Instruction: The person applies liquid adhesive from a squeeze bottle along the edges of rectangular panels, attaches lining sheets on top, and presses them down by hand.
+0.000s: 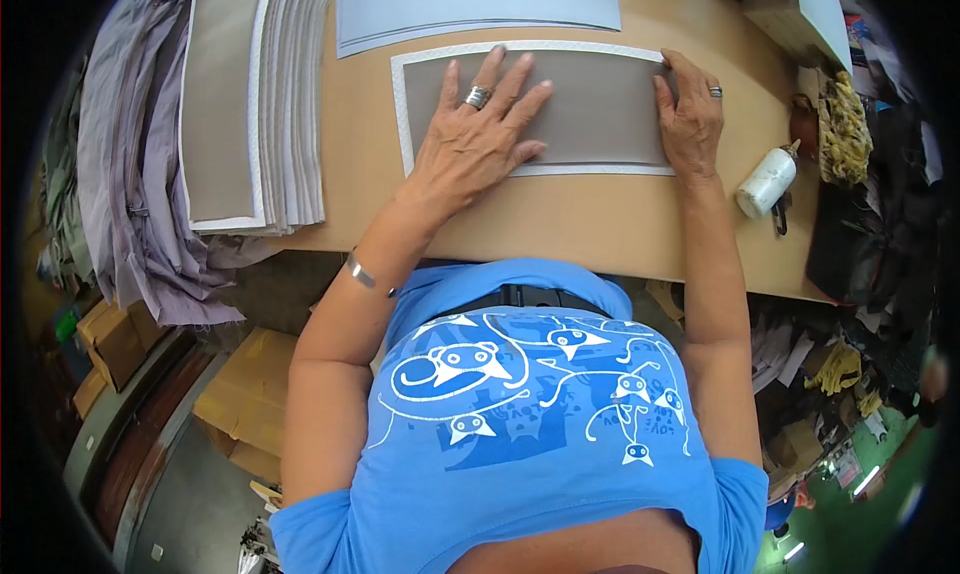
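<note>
A grey rectangular panel point(590, 104) with a white textured border, apparently fabric, lies flat on the table in front of me. My left hand point(485, 124) rests palm down on its left half, fingers spread and holding nothing. At the panel's right end, my right hand point(690, 119) has its thumb and curled fingers closed on the edge near the far corner. That hand hides most of the right border. Just beyond the panel's far edge lie pale blue-grey sheets point(480, 4), loosely stacked.
To the left, a thick stack of similar bordered panels point(225, 104) stands beside draped mauve cloth point(140, 174). A white squeeze bottle point(766, 182) lies at right on the tan table point(600, 224), near a yellowish fibrous bundle point(843, 129). Cardboard boxes point(245, 389) sit below left.
</note>
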{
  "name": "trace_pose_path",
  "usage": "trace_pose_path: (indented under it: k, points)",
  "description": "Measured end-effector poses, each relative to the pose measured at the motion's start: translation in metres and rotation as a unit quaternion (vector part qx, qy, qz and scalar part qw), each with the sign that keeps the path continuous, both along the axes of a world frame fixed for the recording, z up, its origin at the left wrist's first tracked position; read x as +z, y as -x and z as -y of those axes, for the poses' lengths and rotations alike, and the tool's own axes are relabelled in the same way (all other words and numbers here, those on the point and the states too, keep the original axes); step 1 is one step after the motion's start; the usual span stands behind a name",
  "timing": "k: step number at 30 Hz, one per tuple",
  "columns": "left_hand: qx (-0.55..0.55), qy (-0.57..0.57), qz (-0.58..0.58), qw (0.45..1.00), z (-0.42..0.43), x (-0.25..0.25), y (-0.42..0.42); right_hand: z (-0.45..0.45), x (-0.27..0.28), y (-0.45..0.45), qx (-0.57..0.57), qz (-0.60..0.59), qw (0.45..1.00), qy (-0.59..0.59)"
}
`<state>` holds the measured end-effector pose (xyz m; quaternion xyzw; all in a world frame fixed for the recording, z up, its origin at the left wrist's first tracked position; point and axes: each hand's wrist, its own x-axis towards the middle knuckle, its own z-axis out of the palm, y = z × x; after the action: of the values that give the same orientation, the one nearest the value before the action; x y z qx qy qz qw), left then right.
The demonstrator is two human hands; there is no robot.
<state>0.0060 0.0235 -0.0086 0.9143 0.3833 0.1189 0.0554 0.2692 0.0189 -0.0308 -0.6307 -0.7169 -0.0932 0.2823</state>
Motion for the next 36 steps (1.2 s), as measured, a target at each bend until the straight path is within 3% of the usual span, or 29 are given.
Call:
trace_pose_path:
  k: [8,11,16,25,36]
  points:
    - [0.021,0.039,-0.027,0.999,0.0,-0.008,0.003,-0.002,0.008,0.008,-0.024,-0.077,0.997,0.012]
    - [0.025,0.045,-0.026,0.998,-0.002,-0.009,0.003,-0.001,0.011,0.045,0.024,-0.081,0.996,0.0]
    - [0.027,0.026,-0.064,0.997,-0.003,-0.01,0.004,0.023,0.003,0.101,0.139,-0.013,0.981,0.136]
    - [0.021,0.041,-0.026,0.999,-0.003,-0.009,0.005,0.023,0.0,0.028,-0.007,0.064,0.974,0.216]
    - [0.033,0.04,-0.049,0.997,-0.012,-0.002,0.038,0.022,0.002,0.029,0.004,0.014,0.976,0.219]
